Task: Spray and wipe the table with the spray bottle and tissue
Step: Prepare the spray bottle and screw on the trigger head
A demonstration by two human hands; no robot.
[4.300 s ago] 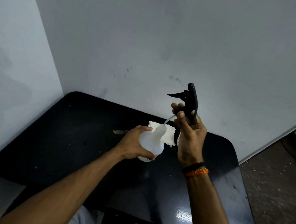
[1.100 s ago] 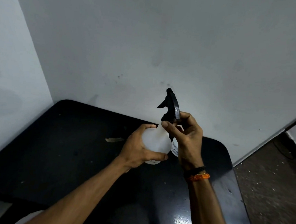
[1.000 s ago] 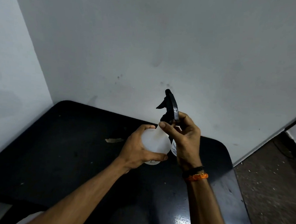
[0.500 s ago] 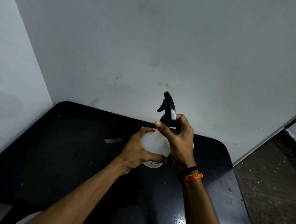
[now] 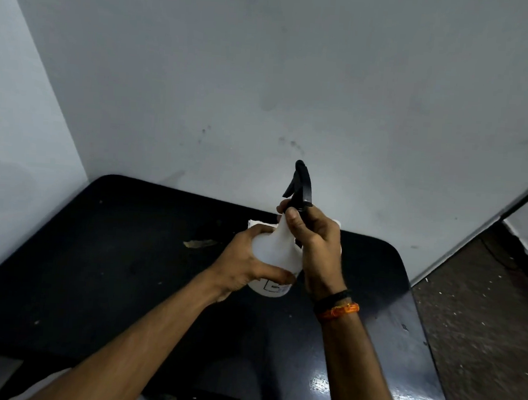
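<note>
A white translucent spray bottle (image 5: 276,257) with a black trigger head (image 5: 301,186) is held upright above the black table (image 5: 95,266). My left hand (image 5: 242,264) wraps around the bottle's body. My right hand (image 5: 315,247) grips the neck just below the trigger head, which sits on the bottle. A white tissue (image 5: 256,222) lies on the table behind the bottle, mostly hidden by my hands; only small edges show.
Grey walls close in the table at the back and left. A small pale scrap (image 5: 200,243) lies on the tabletop left of my hands. Dark speckled floor (image 5: 483,309) lies to the right of the table.
Earlier the trigger head was off the bottle in my right hand; now it sits on the neck. Over the last second my right hand has turned around the neck.
</note>
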